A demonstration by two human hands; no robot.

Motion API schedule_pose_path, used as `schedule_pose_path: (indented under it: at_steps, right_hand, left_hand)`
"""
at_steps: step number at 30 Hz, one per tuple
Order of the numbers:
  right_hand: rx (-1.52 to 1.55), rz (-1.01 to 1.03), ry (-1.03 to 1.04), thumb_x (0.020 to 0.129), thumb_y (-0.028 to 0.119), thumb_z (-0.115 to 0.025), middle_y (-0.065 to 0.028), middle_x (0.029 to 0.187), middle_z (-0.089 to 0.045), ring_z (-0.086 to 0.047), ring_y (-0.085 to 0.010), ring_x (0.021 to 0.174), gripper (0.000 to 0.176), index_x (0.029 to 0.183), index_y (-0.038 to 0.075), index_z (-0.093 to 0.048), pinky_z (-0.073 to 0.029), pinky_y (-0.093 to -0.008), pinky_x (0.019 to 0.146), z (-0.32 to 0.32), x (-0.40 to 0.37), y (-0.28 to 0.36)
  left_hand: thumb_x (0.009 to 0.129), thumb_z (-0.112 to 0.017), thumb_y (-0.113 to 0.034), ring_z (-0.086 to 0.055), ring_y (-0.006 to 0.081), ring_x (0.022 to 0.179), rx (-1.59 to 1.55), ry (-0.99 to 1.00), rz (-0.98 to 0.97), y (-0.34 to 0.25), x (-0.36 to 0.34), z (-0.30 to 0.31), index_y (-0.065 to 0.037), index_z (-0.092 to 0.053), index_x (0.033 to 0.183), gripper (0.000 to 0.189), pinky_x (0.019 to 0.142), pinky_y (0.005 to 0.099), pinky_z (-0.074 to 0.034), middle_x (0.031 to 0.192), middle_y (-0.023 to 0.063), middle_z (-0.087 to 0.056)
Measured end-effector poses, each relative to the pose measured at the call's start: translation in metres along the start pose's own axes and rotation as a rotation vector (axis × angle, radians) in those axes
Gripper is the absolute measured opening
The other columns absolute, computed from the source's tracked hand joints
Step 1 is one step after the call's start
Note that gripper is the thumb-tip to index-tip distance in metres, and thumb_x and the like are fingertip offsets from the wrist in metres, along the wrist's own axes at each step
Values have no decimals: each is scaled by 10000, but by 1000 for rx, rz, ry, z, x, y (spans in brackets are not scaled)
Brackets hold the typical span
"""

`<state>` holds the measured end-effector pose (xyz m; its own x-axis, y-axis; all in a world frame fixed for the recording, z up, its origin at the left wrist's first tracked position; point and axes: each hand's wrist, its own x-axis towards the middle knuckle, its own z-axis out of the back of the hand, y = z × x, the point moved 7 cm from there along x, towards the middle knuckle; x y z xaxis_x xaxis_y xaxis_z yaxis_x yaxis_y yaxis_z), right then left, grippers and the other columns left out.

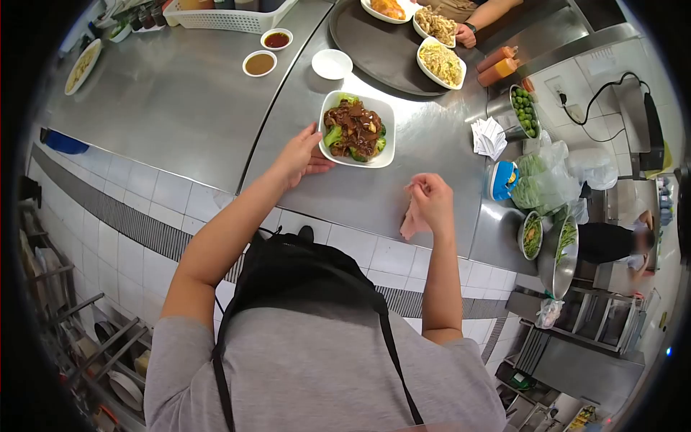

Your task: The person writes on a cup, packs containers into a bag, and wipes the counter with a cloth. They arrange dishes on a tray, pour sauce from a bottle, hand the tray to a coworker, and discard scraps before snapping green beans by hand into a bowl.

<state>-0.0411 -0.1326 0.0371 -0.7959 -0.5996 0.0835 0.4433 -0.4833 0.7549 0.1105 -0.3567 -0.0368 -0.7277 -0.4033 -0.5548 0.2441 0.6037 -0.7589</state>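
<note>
The left hand (301, 157) reaches out over the steel surface (425, 144), its fingers (311, 135) loosely spread and open against the near-left rim of a white dish (368, 163), the thumb lying along the dish's lower corner. They touch the rim but are not clamped on it. The dish sits flat on the surface just beyond those fingers and is filled with brown sauced meat and green broccoli. The right hand (432, 196) is well apart from the dish, off to the side of the left fingers. Its fingers (420, 184) are curled closed on a pink cloth (413, 219), which hangs down from the fist over the surface edge. Farther past the left fingers, beyond the dish, a small empty white saucer (332, 63) stands beside a bowl of brown sauce (259, 63) and a bowl of red sauce (276, 39). Beyond the right fingers lies a round dark tray (374, 57) with a plate of noodles (440, 63) at its rim, and another person's hand (466, 34) rests at the far side of that tray. Out to the side of the right fingers are folded paper napkins (489, 135) and a metal tub of small green fruit (525, 111).
</note>
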Motion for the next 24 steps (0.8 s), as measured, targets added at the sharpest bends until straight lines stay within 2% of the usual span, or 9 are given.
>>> schedule_pose_path:
  at_steps: [1, 2, 4, 7, 9, 13, 15, 20, 24]
  right_hand:
    - [-119, 141, -11, 735, 74, -589, -108, 730, -583, -577, -244, 676, 61, 761, 23, -611, -461, -306, 622, -1, 8, 14]
    - [-119, 142, -10, 735, 74, -589, -108, 730, -583, -577, -244, 676, 61, 761, 23, -611, -461, -306, 622, -1, 22, 16]
    - [-225, 294, -99, 739, 75, -586, -108, 730, -567, -576, -261, 672, 67, 772, 43, -635, -463, -320, 616, 1, 55, 29]
    - [-225, 420, -38, 734, 94, -606, -98, 753, -566, -576, -262, 688, 74, 789, 76, -651, -466, -327, 625, -16, 98, 46]
    - [-311, 612, 46, 724, 117, -628, -74, 755, -550, -574, -241, 672, 70, 786, 107, -657, -469, -329, 630, -36, 112, 66]
    - [-406, 758, 110, 719, 143, -640, -49, 786, -531, -571, -219, 686, 70, 784, 125, -660, -473, -329, 640, -62, 135, 85]
    - [-435, 878, 246, 719, 135, -646, -47, 803, -519, -557, -216, 673, 99, 816, 129, -668, -468, -314, 613, -76, 138, 86]
    - [-445, 846, 454, 765, 106, -592, -66, 835, -515, -557, -227, 797, 121, 864, 81, -657, -466, -321, 708, -82, 139, 80]
    - [-363, 883, 422, 782, 108, -577, -79, 832, -536, -559, -254, 786, 118, 863, 64, -650, -465, -328, 704, -80, 143, 87]
  left_hand:
    - [913, -397, -293, -609, 177, 752, 9, 26, -15, 1, 1, -4, -125, -297, 1323, 454, 683, 298, -512, 907, 88, -595]
    - [921, -381, -287, -611, 183, 762, 20, 50, -29, 2, 1, -7, -145, -276, 1339, 454, 689, 305, -513, 919, 90, -595]
    - [923, -379, -277, -613, 185, 758, 13, 54, -44, 5, 2, -7, -155, -278, 1338, 444, 690, 310, -514, 926, 92, -596]
    - [924, -361, -255, -614, 184, 747, -3, 51, -57, 5, 2, -8, -176, -266, 1345, 439, 684, 312, -513, 942, 92, -594]
    - [923, -347, -244, -614, 182, 740, -17, 35, -54, 4, 2, -7, -186, -252, 1353, 444, 678, 309, -510, 951, 90, -591]
    - [916, -359, -214, -625, 191, 745, -8, 59, -29, 3, 4, -7, -176, -232, 1358, 462, 659, 303, -524, 971, 96, -593]
    - [913, -369, -211, -632, 199, 743, -1, 76, -36, 2, 6, -8, -168, -220, 1361, 474, 638, 291, -537, 975, 103, -596]
    - [901, -359, -181, -635, 180, 733, -15, 43, -52, 1, 4, -8, -185, -199, 1374, 499, 615, 274, -542, 947, 89, -605]
    - [903, -352, -154, -626, 175, 729, 5, 57, -51, -2, 6, -7, -197, -248, 1360, 471, 652, 306, -535, 947, 92, -602]
